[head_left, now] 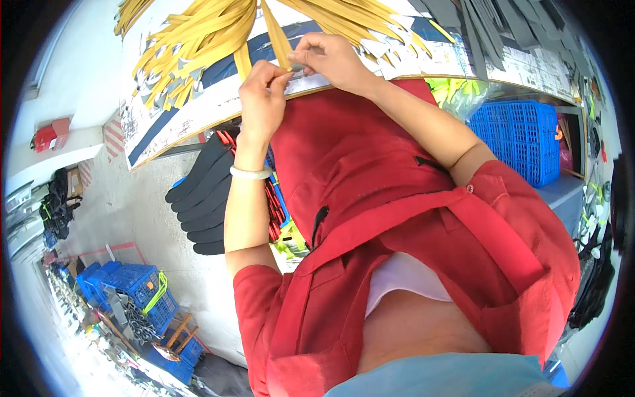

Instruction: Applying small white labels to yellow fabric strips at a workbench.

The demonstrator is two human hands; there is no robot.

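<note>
Both my hands meet over the near edge of the work table, at the end of a yellow fabric strip. My left hand, with a pale bangle on the wrist, pinches the strip's tip between thumb and fingers. Close beside it, my right hand is closed at the same tip. A small greyish bit shows by its fingers; what it is I cannot make out. The strip runs away from me toward a fanned bundle of yellow strips, several with grey-white ends.
Dark grey strips hang over the table's far right. Below on the right stands a blue plastic crate. Black padded pieces stick out under the table at left. More blue crates stand on the floor at lower left.
</note>
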